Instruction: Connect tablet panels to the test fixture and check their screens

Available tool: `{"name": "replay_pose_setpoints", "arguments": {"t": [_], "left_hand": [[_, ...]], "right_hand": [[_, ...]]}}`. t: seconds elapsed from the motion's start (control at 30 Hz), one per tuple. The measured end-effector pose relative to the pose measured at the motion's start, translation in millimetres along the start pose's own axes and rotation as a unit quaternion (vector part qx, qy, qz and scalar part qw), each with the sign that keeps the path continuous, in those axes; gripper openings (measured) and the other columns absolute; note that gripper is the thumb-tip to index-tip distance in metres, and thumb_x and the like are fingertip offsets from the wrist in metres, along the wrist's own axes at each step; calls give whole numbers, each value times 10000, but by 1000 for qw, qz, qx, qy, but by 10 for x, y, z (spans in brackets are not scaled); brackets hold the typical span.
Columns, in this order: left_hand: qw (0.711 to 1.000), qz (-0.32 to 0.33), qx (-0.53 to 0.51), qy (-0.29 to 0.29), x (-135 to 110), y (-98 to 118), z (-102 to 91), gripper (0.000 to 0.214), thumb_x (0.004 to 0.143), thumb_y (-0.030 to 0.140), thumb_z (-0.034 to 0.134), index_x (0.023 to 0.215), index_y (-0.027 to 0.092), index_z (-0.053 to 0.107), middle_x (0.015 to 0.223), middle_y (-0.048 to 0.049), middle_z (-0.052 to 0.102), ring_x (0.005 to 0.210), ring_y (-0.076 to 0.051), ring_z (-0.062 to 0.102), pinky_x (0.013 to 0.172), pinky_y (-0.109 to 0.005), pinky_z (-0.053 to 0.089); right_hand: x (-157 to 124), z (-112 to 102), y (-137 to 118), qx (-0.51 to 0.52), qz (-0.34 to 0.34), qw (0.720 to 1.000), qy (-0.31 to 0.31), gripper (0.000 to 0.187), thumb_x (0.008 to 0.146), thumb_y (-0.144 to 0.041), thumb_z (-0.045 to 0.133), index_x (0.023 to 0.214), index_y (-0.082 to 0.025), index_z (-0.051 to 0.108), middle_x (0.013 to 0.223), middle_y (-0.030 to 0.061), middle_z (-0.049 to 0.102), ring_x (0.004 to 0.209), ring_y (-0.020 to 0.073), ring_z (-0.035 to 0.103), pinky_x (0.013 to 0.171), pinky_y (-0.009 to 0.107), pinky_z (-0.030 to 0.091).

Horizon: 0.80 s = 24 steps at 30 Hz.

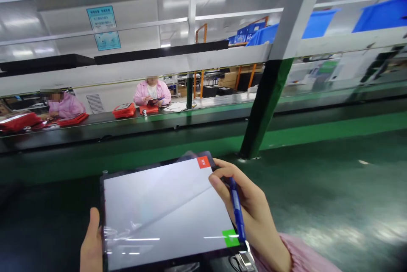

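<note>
White-lit screen, dark-framed flat tablet (165,212): held up in front of me between both hands, tilted so the glass faces my eyes. Clear protective film lies over it, wrinkled toward my left hand.

Left hand (91,246): thumb pressed over the tablet's lower left edge; the fingers are hidden beneath, so I judge it clamped there as the main support.

Right hand (251,217): closed around a slim blue pen (237,208), which runs along the tablet's right edge with its tip pointing down. The fingertips rest against the upper right corner, likely steadying that side without covering the screen.

A small red square (203,162) shows on the screen just beside my right fingertips; a small green square (230,238) sits under the pen tip.

Below the right wrist, a cable plug meets the tablet's bottom edge.

Outward of the right hand lies glossy green bench top (333,195), with open room. Beyond the hands stands a slanting green-and-white post (263,110), then a dark conveyor belt (127,125). Across it, well apart, two co-workers in pink coats (151,91) handle flat red cases (124,110).
</note>
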<state>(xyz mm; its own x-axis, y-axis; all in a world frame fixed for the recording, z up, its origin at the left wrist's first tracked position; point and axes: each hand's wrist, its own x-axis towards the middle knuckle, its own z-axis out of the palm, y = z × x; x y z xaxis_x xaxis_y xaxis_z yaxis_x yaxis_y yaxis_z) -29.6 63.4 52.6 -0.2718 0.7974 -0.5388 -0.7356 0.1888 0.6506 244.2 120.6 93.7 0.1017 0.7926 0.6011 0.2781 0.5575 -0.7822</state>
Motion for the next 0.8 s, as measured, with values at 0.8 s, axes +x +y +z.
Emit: {"name": "replay_pose_setpoints", "arguments": {"t": [0.8], "left_hand": [[995,-8,-21,-101,-110,-177,-69,452,589,488,802,942,209,774,919,-85,786,1177,-424,589,1022,-549,444]], "right_hand": [[-306,89,252,179,210,934,228,476,666,-633,751,884,-265,542,904,20,730,916,224,676,767,338,541]]}}
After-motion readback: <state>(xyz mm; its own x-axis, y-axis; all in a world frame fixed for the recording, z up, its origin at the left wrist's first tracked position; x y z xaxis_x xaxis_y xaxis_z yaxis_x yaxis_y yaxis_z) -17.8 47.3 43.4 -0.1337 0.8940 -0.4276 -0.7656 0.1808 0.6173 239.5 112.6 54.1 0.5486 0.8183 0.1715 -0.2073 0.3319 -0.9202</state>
